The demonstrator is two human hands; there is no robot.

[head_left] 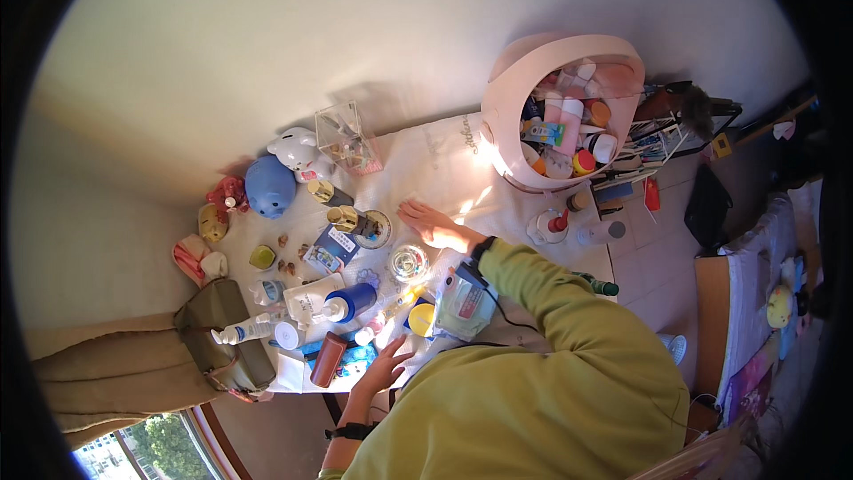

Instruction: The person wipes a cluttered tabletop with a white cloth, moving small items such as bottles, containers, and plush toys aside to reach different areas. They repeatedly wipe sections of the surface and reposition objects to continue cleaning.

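My right hand (pixel 431 224) lies on the pale tablecloth with its fingers stretched out, holding nothing that I can see. Just left of its fingertips a small patterned dish (pixel 380 229) stands beside gold-capped bottles (pixel 342 219). Nearer to me is a round clear glass container (pixel 409 263). By the table's near edge my left hand (pixel 386 368) hovers or rests with fingers apart, apparently without an object. Close to it are a brown case (pixel 329 360), a pink-capped small bottle (pixel 366 335), a blue pump bottle (pixel 355 300) and a yellow round item (pixel 421 319).
A pink bin (pixel 499 116) full of bottles and tubes stands at the back right. A clear box (pixel 348 138), a blue piggy bank (pixel 270 187) and a white one (pixel 300 153) line the wall. An olive bag (pixel 227 324) sits left; a wipes pack (pixel 465 305) lies near me.
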